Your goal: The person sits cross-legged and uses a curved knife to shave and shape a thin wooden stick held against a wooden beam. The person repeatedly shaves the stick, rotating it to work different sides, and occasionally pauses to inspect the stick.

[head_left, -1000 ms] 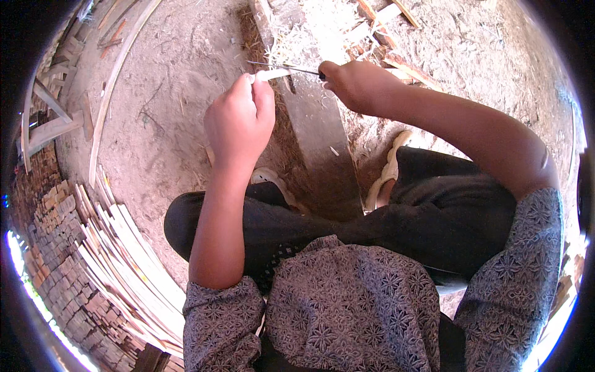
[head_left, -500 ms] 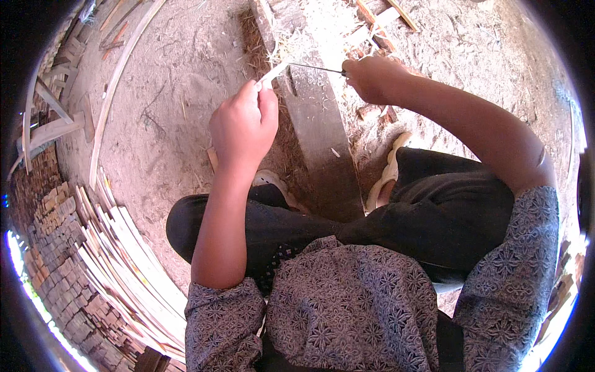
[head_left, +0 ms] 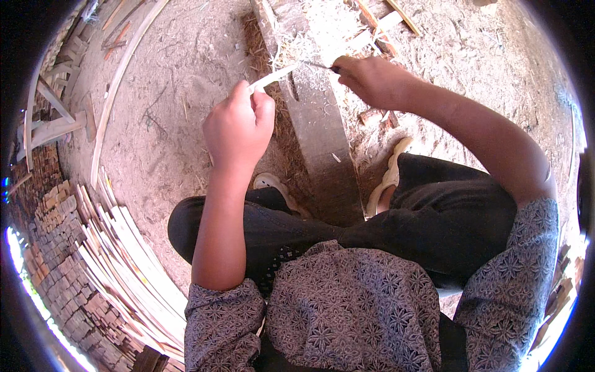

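My left hand [head_left: 237, 131] is closed around a thin, pale wooden stick [head_left: 274, 76], which sticks out of my fist to the upper right. A knife is gripped in my right hand [head_left: 375, 82]. Its dark, narrow blade [head_left: 317, 64] points left, with its tip at the far end of the stick; whether the edge touches the wood I cannot tell. Beneath both lies a worn wooden plank [head_left: 322, 133] that runs between my feet. Pale wood shavings [head_left: 297, 44] are heaped on its far part.
Several long pale strips [head_left: 133, 266] lie at the left, beside stacked small wood blocks [head_left: 59, 229]. A long curved strip [head_left: 114, 87] crosses the dirt floor. Wood offcuts [head_left: 378, 31] are scattered beyond my right hand. My shoes flank the plank.
My right hand has shifted a little left with the knife, and its blade now shows shorter. My left hand has moved slightly left, and the stick lies at a flatter angle.
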`<action>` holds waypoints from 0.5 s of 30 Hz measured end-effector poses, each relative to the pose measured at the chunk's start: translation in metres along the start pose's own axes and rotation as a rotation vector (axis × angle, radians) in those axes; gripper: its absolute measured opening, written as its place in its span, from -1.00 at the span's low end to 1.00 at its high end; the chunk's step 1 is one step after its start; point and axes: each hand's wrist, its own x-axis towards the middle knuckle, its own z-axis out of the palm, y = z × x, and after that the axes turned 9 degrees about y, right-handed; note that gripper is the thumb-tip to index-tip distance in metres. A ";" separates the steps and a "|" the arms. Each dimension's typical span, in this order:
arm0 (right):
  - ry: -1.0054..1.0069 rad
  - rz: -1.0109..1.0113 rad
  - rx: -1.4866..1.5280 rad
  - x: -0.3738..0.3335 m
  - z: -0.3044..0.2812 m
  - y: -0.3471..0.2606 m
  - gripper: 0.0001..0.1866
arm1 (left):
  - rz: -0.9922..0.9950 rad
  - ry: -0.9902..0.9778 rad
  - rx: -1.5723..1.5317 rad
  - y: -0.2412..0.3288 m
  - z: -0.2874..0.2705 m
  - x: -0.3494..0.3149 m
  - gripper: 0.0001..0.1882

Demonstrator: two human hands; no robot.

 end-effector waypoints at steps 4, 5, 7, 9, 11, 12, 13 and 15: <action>0.135 -0.164 0.193 -0.005 0.008 -0.043 -0.68 | 0.015 -0.004 0.029 0.007 0.000 0.000 -0.76; 0.127 -0.150 0.171 -0.004 0.007 -0.047 -0.68 | 0.023 0.004 0.019 0.008 0.000 0.000 -0.76; 0.098 -0.106 0.115 -0.003 0.009 -0.048 -0.69 | 0.032 -0.005 0.028 0.009 0.002 -0.002 -0.77; 0.067 -0.030 0.039 -0.002 0.016 -0.029 -0.70 | 0.047 -0.036 0.051 0.015 0.005 0.000 -0.78; -0.103 0.027 -0.169 0.011 0.047 0.037 -0.71 | 0.038 -0.029 0.038 0.016 0.003 0.001 -0.77; -0.182 -0.042 -0.297 0.013 0.059 0.084 -0.70 | 0.042 -0.025 0.014 0.016 0.006 0.002 -0.77; -0.238 -0.055 -0.310 0.009 0.051 0.090 -0.70 | 0.039 -0.025 0.017 0.011 0.003 0.001 -0.77; -0.067 -0.245 -0.506 0.008 0.044 0.081 -0.71 | 0.036 -0.034 0.013 0.009 0.002 -0.001 -0.77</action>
